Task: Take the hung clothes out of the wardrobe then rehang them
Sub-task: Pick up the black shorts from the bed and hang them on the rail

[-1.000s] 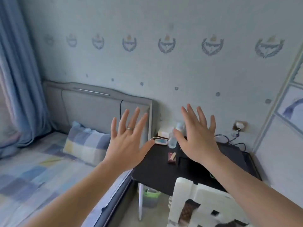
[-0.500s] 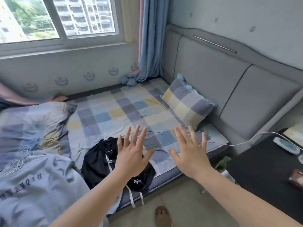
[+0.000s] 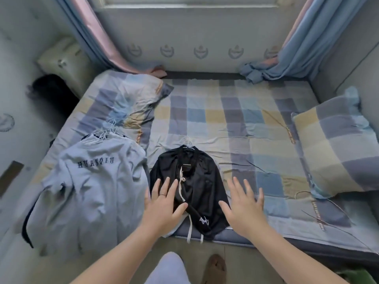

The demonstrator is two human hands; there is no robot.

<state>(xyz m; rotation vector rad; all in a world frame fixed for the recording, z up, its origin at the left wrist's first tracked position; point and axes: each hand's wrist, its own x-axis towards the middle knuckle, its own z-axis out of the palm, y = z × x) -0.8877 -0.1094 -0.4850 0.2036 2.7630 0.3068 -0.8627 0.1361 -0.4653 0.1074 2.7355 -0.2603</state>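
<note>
A black garment (image 3: 191, 181) with white drawstrings lies on a wire hanger (image 3: 187, 143) near the bed's front edge. To its left sits a pile of grey shirts (image 3: 90, 189), the top one lettered in black, with several white wire hangers (image 3: 104, 133) at the collars. My left hand (image 3: 163, 203) hovers with spread fingers over the black garment's left side. My right hand (image 3: 244, 206), also spread and holding nothing, hovers just right of that garment. No wardrobe is in view.
The bed (image 3: 225, 124) has a checked sheet, a folded checked quilt (image 3: 127, 99) at the back left and a checked pillow (image 3: 336, 148) at the right. Curtains (image 3: 303, 46) hang by the far wall. My foot (image 3: 215, 267) stands on the floor.
My view has swung left from the desk and wall to face the bed squarely. Both hands stay spread and empty, now over the black garment.
</note>
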